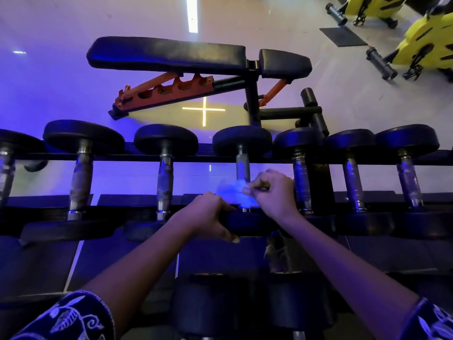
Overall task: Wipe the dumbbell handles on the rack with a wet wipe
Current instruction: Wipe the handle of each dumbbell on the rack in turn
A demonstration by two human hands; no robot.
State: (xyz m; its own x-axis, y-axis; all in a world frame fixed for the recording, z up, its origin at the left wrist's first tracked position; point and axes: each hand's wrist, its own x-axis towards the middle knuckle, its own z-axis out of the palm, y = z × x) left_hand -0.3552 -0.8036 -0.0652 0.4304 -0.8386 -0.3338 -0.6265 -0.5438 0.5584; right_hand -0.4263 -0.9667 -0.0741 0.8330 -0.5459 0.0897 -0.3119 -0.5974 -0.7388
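Right hand (pixel 274 192) has its fingers (pixel 257 186) pinched on the crumpled white wet wipe (pixel 232 192), which sits against the near part of the knurled steel dumbbell handle (pixel 243 165), fourth along the top tier of the black metal rack (pixel 122 157). Left hand (pixel 208 214) is clamped round the black rubber head (pixel 250 222) at the near end, steadying it. Risks as I see them: the wipe is balled up, so contact is a small patch and the far half of the handle could get skipped. Knurling may snag and shred it. The blue light makes it hard to tell, but the wipe looks beside the bar rather than wrapped round it, so the underside may be missed. If the left grip eases, the dumbbell could roll in its cradle. Right knuckles are close to the neighbouring steel handle (pixel 302 182). A dropped wipe would fall through to the lower-tier dumbbells (pixel 210 303).
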